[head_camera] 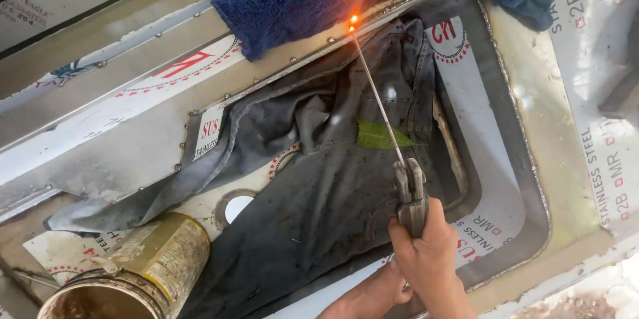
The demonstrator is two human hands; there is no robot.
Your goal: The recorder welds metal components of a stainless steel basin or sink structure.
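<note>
Right hand (426, 252) closed on the electrode holder (411, 189), left hand (373, 296) bracing beneath. I saw the rod (377, 96) run to 11 o'clock, its tip glowing at the sink rim (526, 159). Dark jeans (319, 186) covered the basin, apparently against spatter.

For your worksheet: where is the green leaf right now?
In the head view, the green leaf lies centre-frame on the dark jeans, touching the welding rod.

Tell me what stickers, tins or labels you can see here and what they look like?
Old tin: bottom left, lying tilted, round, with a worn yellowish label.
Small label: left of the grey cloth, a white rectangle with dark print.
Protective film: on the steel sheet at right, white with red and grey print.
Round emblem: inside the steel basin, red and white.
</note>
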